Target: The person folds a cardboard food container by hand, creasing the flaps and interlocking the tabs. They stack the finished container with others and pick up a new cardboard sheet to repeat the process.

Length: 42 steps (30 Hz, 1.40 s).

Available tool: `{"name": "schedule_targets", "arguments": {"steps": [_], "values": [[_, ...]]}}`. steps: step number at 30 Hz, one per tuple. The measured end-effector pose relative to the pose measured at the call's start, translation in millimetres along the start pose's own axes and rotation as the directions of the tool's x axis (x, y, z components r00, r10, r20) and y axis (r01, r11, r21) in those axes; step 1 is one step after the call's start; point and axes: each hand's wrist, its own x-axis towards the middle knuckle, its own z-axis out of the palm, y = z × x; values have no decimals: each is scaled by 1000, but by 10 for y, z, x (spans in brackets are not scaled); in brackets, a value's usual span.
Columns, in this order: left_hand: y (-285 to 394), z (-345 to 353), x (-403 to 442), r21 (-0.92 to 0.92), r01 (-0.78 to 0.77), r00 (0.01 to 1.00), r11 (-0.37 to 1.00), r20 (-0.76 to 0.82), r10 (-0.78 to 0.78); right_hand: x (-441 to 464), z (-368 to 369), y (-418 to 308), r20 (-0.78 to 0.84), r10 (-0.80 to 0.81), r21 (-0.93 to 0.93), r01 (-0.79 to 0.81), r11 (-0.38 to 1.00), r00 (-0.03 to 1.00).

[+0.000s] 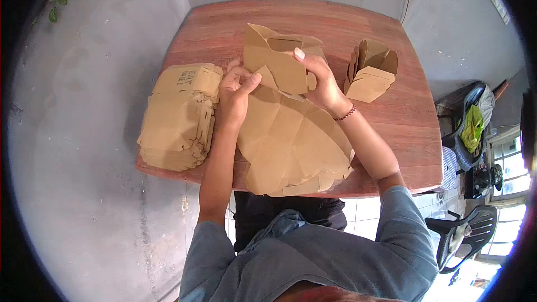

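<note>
Both hands are on a partly folded brown cardboard carton (288,70), open-topped with angled walls, held above the loose pile of creased flat blanks (296,145). Left hand (238,88) pinches a flap at its lower left corner; right hand (323,81) grips the right side, thumb pressed on the wall near the rim. Left: thick stack of flattened cardboard (176,114), notched edges, black print. Right: nested folded cartons (370,81), flared, on the reddish wood-grain tabletop (403,145).

Tan cardboard box (288,71), tan stack (173,120) with black lettering (191,79), reddish wood-grain table (411,140), grey shirt (330,254)
</note>
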Motion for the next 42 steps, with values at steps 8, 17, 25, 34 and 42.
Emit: {"name": "schedule_targets", "arguments": {"steps": [8,17,25,34,42], "values": [[37,5,-21,98,-99,995,990,8,99,12,-110,-126,134,38,186,-63,981,990],[161,114,-29,280,-86,995,956,-32,98,34,13,-126,20,34,-49,-33,998,999],[124,231,-67,411,-167,977,896,-56,207,73,65,-70,-207,73,-397,-153,905,976],[121,135,-43,434,-218,974,874,45,221,97,30,22,-165,38,-276,-83,957,986],[159,146,-51,431,-210,976,878,40,213,120,45,88,-168,-27,-203,-8,979,985]]}}
